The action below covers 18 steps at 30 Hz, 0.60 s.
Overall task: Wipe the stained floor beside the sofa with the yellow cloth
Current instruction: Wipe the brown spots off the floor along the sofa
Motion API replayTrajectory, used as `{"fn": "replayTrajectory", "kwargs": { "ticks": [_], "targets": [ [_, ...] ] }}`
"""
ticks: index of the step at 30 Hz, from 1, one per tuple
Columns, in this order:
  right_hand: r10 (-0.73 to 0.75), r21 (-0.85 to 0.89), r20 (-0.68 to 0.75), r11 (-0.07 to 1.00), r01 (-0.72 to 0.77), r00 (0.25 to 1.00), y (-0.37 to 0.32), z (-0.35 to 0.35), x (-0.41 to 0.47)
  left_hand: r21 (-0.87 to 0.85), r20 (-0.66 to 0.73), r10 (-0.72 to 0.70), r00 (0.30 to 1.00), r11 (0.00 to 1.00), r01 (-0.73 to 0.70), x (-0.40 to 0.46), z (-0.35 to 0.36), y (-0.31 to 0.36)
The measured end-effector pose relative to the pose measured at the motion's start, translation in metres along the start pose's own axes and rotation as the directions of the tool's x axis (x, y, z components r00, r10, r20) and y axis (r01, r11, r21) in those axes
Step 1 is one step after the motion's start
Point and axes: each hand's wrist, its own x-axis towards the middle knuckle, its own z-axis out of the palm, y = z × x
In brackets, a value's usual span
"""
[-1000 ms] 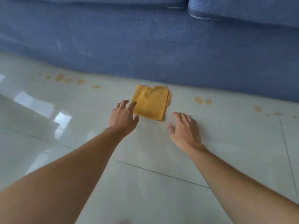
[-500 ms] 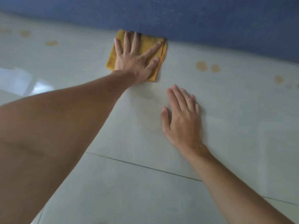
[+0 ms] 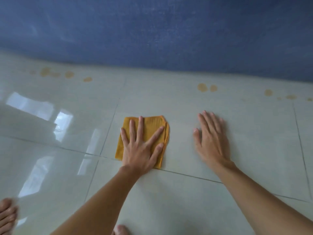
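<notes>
1. While the left hand [image 3: 141, 150] pressed flat on the cloth [image 3: 153, 123], fingers spread and not gripping, the right hand [image 3: 210, 141] lay open, palm down, on bare floor [image 3: 169, 200] just beside it, holding nothing.
2. Cloth sat on a tile near a grout cross, apart from the sofa [image 3: 152, 31] base and short of every stain.
3. Risk: stains [image 3: 202, 87] lay in a line close along the sofa, left group [image 3: 67, 74] and right group both unwiped; strokes kept this near would likely miss them.
4. Risk: glossy tile looked slick; the flat palm could slide off the cloth or the folds could bunch, since nothing pinched it.
5. Risk: pushing too far could rub the cloth on the sofa fabric.
6. Materials: cloth yellow-orange, folded square, layered edges at right, fine weave. Floor pale, glazed, reflective, thin dark grout. Sofa blue, coarse woven. Stains tan, round blots.
</notes>
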Motion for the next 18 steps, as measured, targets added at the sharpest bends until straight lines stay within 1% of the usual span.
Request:
{"fn": "replayTrajectory", "kwargs": {
  "ticks": [4, 7, 9, 11, 14, 16, 18],
  "targets": [
    [0.013, -0.033, 0.015, 0.999, -0.012, 1.000, 0.006, 0.008, -0.002, 0.000, -0.033, -0.040, 0.999, 0.999, 0.040, 0.048, -0.001, -0.011],
    [0.005, -0.031, 0.014, 0.999, -0.005, 1.000, 0.006, 0.009, -0.004, -0.021, -0.029, -0.137, 0.990, 0.990, 0.136, 0.119, -0.009, -0.017],
    [0.003, -0.033, 0.005, 0.999, -0.003, 1.000, 0.007, 0.010, -0.003, -0.018, -0.017, -0.155, 0.988, 0.988, 0.154, 0.170, -0.015, -0.005],
    [0.005, -0.003, -0.026, 1.000, -0.005, 1.000, 0.007, 0.013, -0.003, -0.009, -0.012, -0.119, 0.993, 0.993, 0.119, 0.210, -0.016, 0.022],
    [0.043, 0.196, -0.133, 0.981, -0.016, 0.990, 0.008, 0.012, -0.004, -0.006, -0.015, -0.011, 1.000, 1.000, 0.011, 0.237, -0.015, 0.077],
    [0.131, 0.337, -0.191, 0.940, -0.060, 0.973, 0.011, 0.005, -0.006, -0.007, -0.010, 0.077, 0.997, 0.997, -0.077, 0.229, -0.013, 0.108],
    [0.253, 0.415, -0.220, 0.898, -0.144, 0.942, 0.020, -0.004, -0.006, -0.004, -0.005, 0.166, 0.986, 0.986, -0.166, 0.202, -0.009, 0.126]
  ]
}}
